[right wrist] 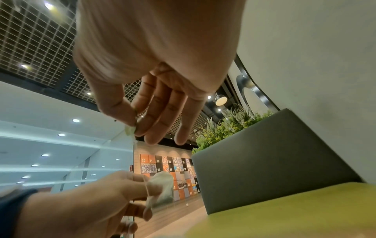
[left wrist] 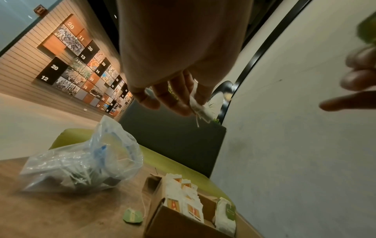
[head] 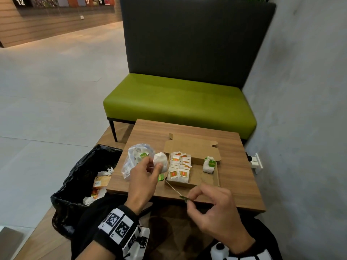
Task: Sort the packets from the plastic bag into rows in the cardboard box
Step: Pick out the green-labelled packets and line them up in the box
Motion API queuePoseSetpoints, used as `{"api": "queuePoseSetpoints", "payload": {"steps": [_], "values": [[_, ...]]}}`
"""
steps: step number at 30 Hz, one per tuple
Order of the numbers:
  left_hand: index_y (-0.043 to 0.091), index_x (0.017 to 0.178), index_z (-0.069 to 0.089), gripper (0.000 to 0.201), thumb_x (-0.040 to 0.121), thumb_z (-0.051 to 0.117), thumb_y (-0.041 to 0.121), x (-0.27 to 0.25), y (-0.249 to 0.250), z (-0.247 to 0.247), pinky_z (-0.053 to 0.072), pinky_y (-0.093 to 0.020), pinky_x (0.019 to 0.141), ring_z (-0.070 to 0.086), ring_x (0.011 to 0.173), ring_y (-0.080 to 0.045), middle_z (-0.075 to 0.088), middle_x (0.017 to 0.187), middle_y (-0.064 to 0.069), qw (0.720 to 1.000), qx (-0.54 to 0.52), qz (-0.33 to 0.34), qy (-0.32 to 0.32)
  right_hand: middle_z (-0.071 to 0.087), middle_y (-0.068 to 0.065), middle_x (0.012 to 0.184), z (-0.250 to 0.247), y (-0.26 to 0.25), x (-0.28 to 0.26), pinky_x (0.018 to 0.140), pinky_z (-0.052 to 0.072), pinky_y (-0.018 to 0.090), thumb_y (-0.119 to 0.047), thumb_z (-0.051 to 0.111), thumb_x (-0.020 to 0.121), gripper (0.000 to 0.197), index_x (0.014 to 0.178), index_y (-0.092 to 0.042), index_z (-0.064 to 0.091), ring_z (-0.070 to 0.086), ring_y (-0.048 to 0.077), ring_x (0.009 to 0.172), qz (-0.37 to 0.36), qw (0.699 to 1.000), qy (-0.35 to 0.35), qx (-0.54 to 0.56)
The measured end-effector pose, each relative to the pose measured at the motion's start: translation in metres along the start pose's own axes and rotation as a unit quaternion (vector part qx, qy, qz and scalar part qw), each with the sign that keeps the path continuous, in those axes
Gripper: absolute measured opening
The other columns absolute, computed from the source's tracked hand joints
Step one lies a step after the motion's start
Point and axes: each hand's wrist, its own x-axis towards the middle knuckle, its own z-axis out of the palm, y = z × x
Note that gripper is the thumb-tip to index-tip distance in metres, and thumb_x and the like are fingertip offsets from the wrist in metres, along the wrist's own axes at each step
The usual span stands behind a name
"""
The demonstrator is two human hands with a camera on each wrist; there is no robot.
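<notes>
- One left hand (head: 145,177) at centre frame pinches a white tea bag (head: 161,161) between thumb and fingers, above the worktop (head: 234,166).
- One right hand (head: 212,205) at lower right pinches a green tag (head: 185,198); a taut string (head: 172,187) runs from it up toward the bag.
- One cardboard box (head: 195,147), lid open: white packets with red-orange labels (head: 178,167) fill two rows at its left, their count unclear; one green-tagged stack (head: 209,164) stands at its right.
- One clear plastic bag (head: 131,158) lies left of the box, crumpled.
- One loose green tag (head: 161,177) lies on the worktop.
</notes>
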Motion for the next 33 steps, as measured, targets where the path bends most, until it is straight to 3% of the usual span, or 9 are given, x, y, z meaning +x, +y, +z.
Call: {"api": "queuePoseSetpoints", "payload": {"steps": [3,5,9,14,18,20,25,29,33], "values": [[0.025,0.092,0.065,0.004,0.092,0.067,0.022,-0.009,0.003,-0.001,0.048,-0.014,0.067,0.063,0.085,0.0,0.07,0.086,0.011,0.997,-0.02,0.042,-0.057,0.069,-0.013,0.082,-0.01,-0.008,0.012,0.071,0.052,0.013,-0.021,0.07,0.079,0.005,0.083,-0.02,0.07,0.067,0.002,0.08,0.015,0.999,0.029,0.021],[0.026,0.095,0.067,0.002,0.093,0.066,0.025,-0.016,0.004,-0.002,0.049,-0.019,0.073,0.062,0.089,-0.005,0.068,0.089,0.013,0.99,-0.018,0.085,-0.109,0.072,-0.012,0.088,-0.016,-0.011,0.021,0.074,0.055,0.017,-0.022,0.072,0.08,0.009,0.09,-0.021,0.072,0.069,0.006,0.085,0.048,0.996,0.045,0.067],[0.035,0.094,0.065,0.012,0.09,0.056,0.043,-0.029,0.008,-0.004,0.043,-0.028,0.077,0.059,0.088,-0.008,0.064,0.088,0.014,0.975,-0.012,0.157,-0.157,0.074,-0.009,0.094,-0.021,-0.011,0.035,0.077,0.058,0.022,-0.002,0.076,0.083,0.031,0.103,-0.026,0.074,0.071,0.012,0.089,0.105,0.983,0.078,0.128],[0.033,0.094,0.067,0.01,0.091,0.064,0.024,-0.04,0.016,-0.004,0.044,-0.039,0.09,0.061,0.102,-0.015,0.068,0.1,0.014,0.961,-0.052,0.188,-0.197,0.073,0.01,0.085,-0.017,-0.005,0.049,0.069,0.061,0.037,0.002,0.073,0.084,0.03,0.098,-0.024,0.077,0.069,0.024,0.071,0.16,0.957,0.097,0.224],[0.025,0.088,0.069,0.013,0.086,0.066,0.012,-0.042,0.021,-0.003,0.041,-0.019,0.094,0.056,0.117,-0.018,0.063,0.116,0.012,0.963,-0.132,0.145,-0.187,0.071,0.016,0.069,-0.007,-0.002,0.046,0.058,0.057,0.036,0.006,0.073,0.081,0.019,0.095,-0.006,0.07,0.061,0.023,0.051,0.255,0.918,0.095,0.289],[0.02,0.088,0.071,0.004,0.086,0.068,0.018,-0.04,0.019,-0.003,0.041,-0.014,0.091,0.055,0.119,-0.016,0.06,0.119,0.011,0.962,-0.17,0.119,-0.178,0.069,0.016,0.064,-0.002,0.0,0.042,0.048,0.051,0.032,0.005,0.074,0.08,0.016,0.093,-0.001,0.067,0.055,0.021,0.044,0.292,0.902,0.083,0.307],[0.025,0.086,0.072,0.009,0.082,0.071,0.033,-0.038,0.021,-0.002,0.05,-0.024,0.088,0.053,0.124,-0.01,0.057,0.125,0.003,0.951,-0.25,0.082,-0.16,0.063,0.018,0.065,0.004,0.006,0.038,0.038,0.042,0.024,-0.001,0.075,0.081,0.01,0.084,-0.001,0.065,0.045,0.015,0.037,0.343,0.868,0.063,0.354],[0.024,0.085,0.072,0.023,0.076,0.077,0.045,-0.039,0.027,0.0,0.056,-0.037,0.091,0.055,0.123,-0.008,0.056,0.127,0.001,0.936,-0.312,0.046,-0.159,0.066,0.009,0.067,0.007,0.007,0.035,0.039,0.04,0.024,-0.013,0.076,0.082,0.012,0.084,-0.003,0.069,0.048,0.013,0.045,0.343,0.874,0.028,0.342],[0.021,0.088,0.071,0.031,0.075,0.078,0.048,-0.038,0.03,0.004,0.053,-0.028,0.09,0.056,0.124,-0.015,0.057,0.13,0.006,0.929,-0.338,0.028,-0.151,0.073,0.002,0.086,0.008,0.009,0.034,0.05,0.05,0.027,-0.024,0.074,0.077,0.022,0.085,-0.004,0.069,0.066,0.012,0.071,0.331,0.874,-0.008,0.357]]}}
